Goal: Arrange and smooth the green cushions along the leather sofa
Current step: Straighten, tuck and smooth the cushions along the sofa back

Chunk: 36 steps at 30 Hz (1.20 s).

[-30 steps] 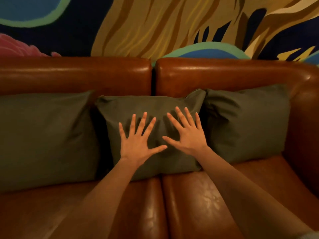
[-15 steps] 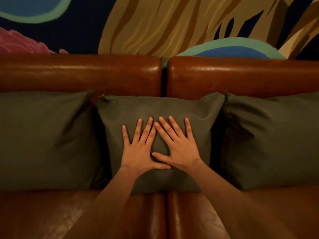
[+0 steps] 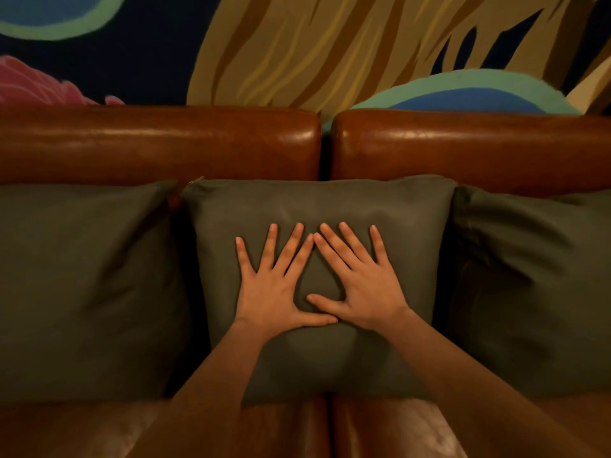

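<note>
Both hands are drawn closer together; left hand [image 3: 274, 292] and right hand [image 3: 363, 285] are pressed flat, fingers spread, gripping nothing, on the middle green fabric cushion [image 3: 317, 206] at frame centre.

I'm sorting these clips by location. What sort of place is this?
Probably a lounge or café-style seating area, though a home is possible. A glossy brown leather sofa holds three dark green fabric cushions, both hands pressing the middle cushion, and a bold painted wall mural fills the wall behind.
</note>
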Each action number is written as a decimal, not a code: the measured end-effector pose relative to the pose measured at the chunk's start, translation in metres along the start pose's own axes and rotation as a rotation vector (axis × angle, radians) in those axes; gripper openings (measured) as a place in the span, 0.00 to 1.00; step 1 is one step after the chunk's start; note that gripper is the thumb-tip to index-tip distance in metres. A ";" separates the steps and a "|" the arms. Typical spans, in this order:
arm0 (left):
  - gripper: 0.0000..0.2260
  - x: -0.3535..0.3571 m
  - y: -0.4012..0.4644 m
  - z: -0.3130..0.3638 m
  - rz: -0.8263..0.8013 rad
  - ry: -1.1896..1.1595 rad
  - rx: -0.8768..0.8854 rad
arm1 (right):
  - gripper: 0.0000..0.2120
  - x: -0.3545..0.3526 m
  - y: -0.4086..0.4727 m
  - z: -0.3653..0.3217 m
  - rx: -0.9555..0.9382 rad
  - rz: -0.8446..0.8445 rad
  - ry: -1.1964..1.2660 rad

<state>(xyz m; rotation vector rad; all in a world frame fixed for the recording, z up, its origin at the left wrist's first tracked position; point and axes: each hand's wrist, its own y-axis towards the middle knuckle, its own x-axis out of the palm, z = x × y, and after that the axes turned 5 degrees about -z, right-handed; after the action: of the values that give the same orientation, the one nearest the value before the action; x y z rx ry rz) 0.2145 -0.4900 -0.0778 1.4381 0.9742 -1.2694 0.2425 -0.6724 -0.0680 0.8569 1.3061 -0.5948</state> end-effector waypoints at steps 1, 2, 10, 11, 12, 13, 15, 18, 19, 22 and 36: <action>0.54 0.000 0.000 0.000 0.000 -0.004 -0.004 | 0.41 -0.001 -0.002 0.004 -0.015 -0.002 -0.002; 0.54 0.001 -0.001 0.001 -0.001 -0.006 -0.008 | 0.41 -0.002 -0.004 0.010 -0.027 -0.009 -0.010; 0.49 0.003 -0.011 -0.012 0.018 -0.022 -0.110 | 0.38 -0.011 -0.026 0.035 0.087 -0.093 -0.026; 0.47 0.003 -0.011 -0.013 0.021 -0.020 -0.109 | 0.37 -0.011 -0.026 0.035 0.084 -0.099 -0.029; 0.44 0.003 -0.012 -0.015 0.030 -0.021 -0.110 | 0.37 -0.012 -0.026 0.035 0.078 -0.102 -0.030; 0.40 0.003 -0.013 -0.018 0.039 -0.023 -0.115 | 0.37 -0.012 -0.026 0.036 0.074 -0.103 -0.031; 0.33 0.004 -0.017 -0.026 0.049 -0.035 -0.149 | 0.36 -0.012 -0.028 0.037 0.072 -0.098 -0.034; 0.30 0.007 -0.023 -0.037 0.035 -0.037 -0.197 | 0.34 -0.010 -0.031 0.037 0.068 -0.086 -0.032; 0.29 0.007 -0.024 -0.038 0.030 -0.037 -0.198 | 0.34 -0.010 -0.031 0.037 0.065 -0.083 -0.031; 0.30 0.006 -0.024 -0.037 0.018 -0.050 -0.190 | 0.32 -0.010 -0.033 0.038 0.056 -0.074 -0.031; 0.33 -0.011 -0.044 -0.037 -0.007 -0.141 -0.297 | 0.33 -0.024 -0.074 0.064 0.355 -0.147 0.073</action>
<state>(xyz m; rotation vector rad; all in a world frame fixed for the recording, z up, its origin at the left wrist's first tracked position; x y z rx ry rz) 0.1791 -0.4439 -0.0734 1.1034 1.0238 -1.1591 0.2164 -0.7690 -0.0572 1.0850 1.3586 -0.9384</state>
